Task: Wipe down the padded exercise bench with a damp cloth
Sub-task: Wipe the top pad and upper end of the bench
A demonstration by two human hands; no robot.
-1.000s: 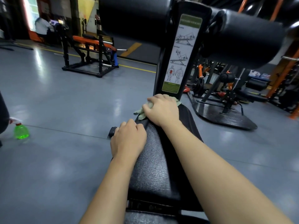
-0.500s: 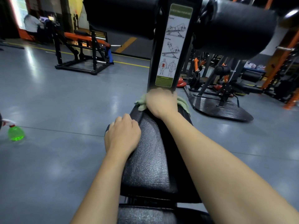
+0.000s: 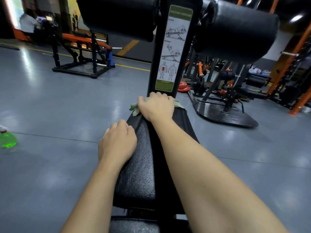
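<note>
Right hand: the right hand (image 3: pixel 157 105) lies knuckles up at the far end of the padded bench (image 3: pixel 141 174), fingers bent down over the cloth (image 3: pixel 134 108) and clamping it against the pad; the fingertips are out of sight past the end
Cloth: pale green, bunched under the right palm, with a crumpled corner poking out to the left and a flatter strip to the right (the rest is covered by the hand)
Left hand: the left hand (image 3: pixel 117 143) sits nearer the camera on the pad's left edge, fingers curled over the side and holding it; their tips are hidden below the rim
Padded bench: black textured upholstery running away from the camera, with both forearms laid along it and the right one covering much of its right half
Nearer pad: a second black pad (image 3: pixel 134 226) is cut off by the bottom of the view, across a narrow gap from the first
Post: a black upright post (image 3: pixel 154 64) rises just behind the right hand, carrying an instruction label (image 3: pixel 175 47) with exercise drawings; its text is too small to read
Rollers: two black foam rollers (image 3: pixel 235 32) stick out either side of the post, cropped at the top
Spray bottle: a green spray bottle (image 3: pixel 7 139) stands on the grey floor (image 3: pixel 50 106) well to the left, partly cut by the edge
</note>
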